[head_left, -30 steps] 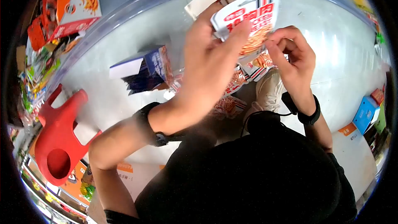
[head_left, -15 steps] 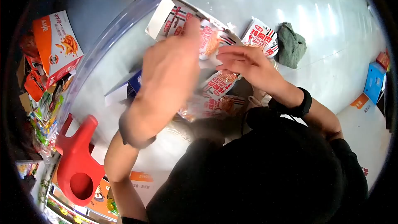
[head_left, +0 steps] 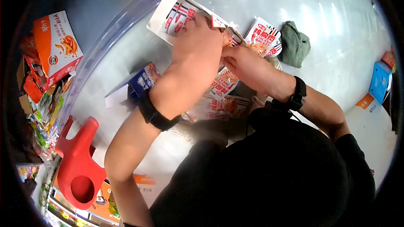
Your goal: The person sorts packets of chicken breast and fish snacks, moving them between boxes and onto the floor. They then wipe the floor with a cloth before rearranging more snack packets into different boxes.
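An open white box (head_left: 162, 11) stands on its base at the top middle, with chicken breast packets (head_left: 179, 17) inside it. My left hand (head_left: 195, 38) reaches over its near wall, fingers curled around a chicken breast packet (head_left: 218, 21) at the opening; the fingertips are partly hidden. At the box's near right side, my right hand (head_left: 248, 65) has its fingers drawn together, and what they grip is hidden. More loose packets (head_left: 221, 86) lie below my hands. Another packet (head_left: 263, 35) rests right of the box.
A grey-green cloth (head_left: 296, 44) lies on the pale surface. Left of my left forearm is a dark blue box (head_left: 142, 80). A red plastic stool (head_left: 80, 164) stands lower left, near an orange and white carton (head_left: 59, 46). A blue box (head_left: 380, 83) is far right.
My left hand has moved down and right, taking the packet into the box opening. My right hand's fingers, spread before, have closed near the box's edge.
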Demonstrator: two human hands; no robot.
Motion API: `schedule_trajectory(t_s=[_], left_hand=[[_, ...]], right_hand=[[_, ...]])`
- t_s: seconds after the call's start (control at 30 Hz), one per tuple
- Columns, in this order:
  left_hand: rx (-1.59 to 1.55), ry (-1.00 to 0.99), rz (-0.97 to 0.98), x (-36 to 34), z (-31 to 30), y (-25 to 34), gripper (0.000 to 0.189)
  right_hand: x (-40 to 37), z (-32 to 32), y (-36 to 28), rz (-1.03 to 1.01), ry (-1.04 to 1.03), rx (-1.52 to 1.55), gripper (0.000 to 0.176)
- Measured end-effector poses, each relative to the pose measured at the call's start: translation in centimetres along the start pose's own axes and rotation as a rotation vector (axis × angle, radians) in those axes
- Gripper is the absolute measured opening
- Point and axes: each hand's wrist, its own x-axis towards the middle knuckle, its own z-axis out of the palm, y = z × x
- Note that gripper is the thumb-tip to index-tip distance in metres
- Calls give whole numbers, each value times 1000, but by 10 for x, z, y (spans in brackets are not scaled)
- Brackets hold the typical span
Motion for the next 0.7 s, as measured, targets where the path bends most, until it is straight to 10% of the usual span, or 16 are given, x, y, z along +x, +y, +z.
schedule_trajectory(t_s=[0.07, 0.13, 0.33, 0.7], left_hand=[[-49, 51, -29, 0, 8, -4, 29], [-102, 192, -22, 3, 12, -4, 33], [-184, -20, -14, 4, 0, -9, 26], [-241, 164, -22, 7, 4, -14, 23]], right_hand=[[6, 3, 2, -36, -12, -178, 22], [19, 7, 14, 93, 114, 715, 25], [27, 9, 20, 113, 142, 785, 26], [30, 10, 26, 86, 123, 810, 21]])
